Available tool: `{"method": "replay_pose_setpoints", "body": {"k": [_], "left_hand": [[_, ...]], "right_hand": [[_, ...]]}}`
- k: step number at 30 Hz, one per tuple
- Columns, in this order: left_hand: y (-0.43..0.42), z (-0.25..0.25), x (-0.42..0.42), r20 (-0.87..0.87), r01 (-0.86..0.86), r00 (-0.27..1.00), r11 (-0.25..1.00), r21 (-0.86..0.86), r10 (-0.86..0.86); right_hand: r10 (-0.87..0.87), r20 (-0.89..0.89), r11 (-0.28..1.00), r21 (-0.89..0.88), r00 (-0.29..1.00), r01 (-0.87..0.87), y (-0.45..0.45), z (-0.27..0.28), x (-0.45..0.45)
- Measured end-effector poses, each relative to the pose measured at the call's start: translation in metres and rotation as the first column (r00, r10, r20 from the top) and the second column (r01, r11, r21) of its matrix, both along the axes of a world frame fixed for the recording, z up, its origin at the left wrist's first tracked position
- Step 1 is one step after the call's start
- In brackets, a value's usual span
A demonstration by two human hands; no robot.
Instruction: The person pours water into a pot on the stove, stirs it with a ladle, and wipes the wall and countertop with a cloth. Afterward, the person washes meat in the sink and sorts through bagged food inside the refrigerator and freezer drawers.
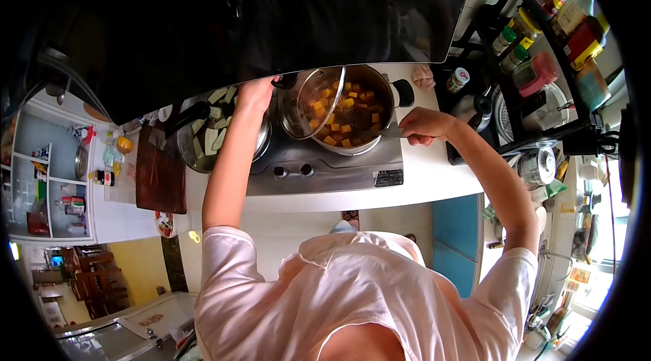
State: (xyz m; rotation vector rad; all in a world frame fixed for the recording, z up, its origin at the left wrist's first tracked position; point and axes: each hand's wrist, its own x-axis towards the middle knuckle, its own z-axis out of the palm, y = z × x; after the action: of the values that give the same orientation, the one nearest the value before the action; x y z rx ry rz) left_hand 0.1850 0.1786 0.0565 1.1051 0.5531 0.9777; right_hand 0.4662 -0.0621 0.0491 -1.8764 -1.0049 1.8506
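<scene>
My left hand (254, 95) grips the dark knob of a glass lid (293, 113). The lid is tilted over the left side of a steel pot (392, 106). Orange cubes of food (348, 102) sit in brown liquid inside the pot. At the pot's right edge, my right hand (426, 125) is closed around a flat metal utensil (388, 132). The utensil reaches over the rim, and its far end is hard to make out in the liquid. Beside my left forearm, a pan (182, 140) holds pale cut vegetable pieces (213, 138), partly hidden by the arm.
A black range hood (291, 15) overhangs the steel stove (325, 169). Bottles and jars fill a black rack (505, 5) at right, near a kettle (478, 110). A brown cutting board (159, 171) lies at left. Garlic (424, 77) rests behind the pot.
</scene>
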Motion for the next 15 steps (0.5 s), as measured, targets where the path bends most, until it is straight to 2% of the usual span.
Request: {"method": "replay_pose_setpoints", "body": {"k": [2,5,9,11,14,15], "left_hand": [[0.001,0.0,0.002,0.001,-0.002,1.0,1.0,0.019,0.002],[-0.001,0.003,0.005,-0.032,-0.043,0.999,0.999,0.004,0.043],[0.0,0.006,0.012,-0.018,-0.121,0.993,0.991,-0.048,0.12],[0.009,0.0,0.007,-0.045,-0.07,0.997,0.994,-0.09,0.066],[0.01,0.001,0.008,-0.043,-0.071,0.997,0.989,-0.131,0.066],[0.008,0.003,0.01,-0.037,-0.083,0.996,0.987,-0.14,0.079]], "right_hand": [[-0.1,-0.096,0.995,0.002,0.99,0.101,-0.009,0.0,-0.008],[-0.148,-0.13,0.987,0.047,0.98,0.156,-0.021,0.003,-0.014],[-0.16,-0.036,0.974,0.157,0.986,0.164,-0.034,0.01,-0.021],[-0.179,-0.005,0.961,0.215,0.984,0.176,-0.038,0.007,-0.021],[-0.178,0.189,0.927,0.363,0.966,0.099,-0.041,0.016,-0.029],[-0.144,0.309,0.878,0.479,0.94,-0.023,-0.04,0.012,-0.028]]}}
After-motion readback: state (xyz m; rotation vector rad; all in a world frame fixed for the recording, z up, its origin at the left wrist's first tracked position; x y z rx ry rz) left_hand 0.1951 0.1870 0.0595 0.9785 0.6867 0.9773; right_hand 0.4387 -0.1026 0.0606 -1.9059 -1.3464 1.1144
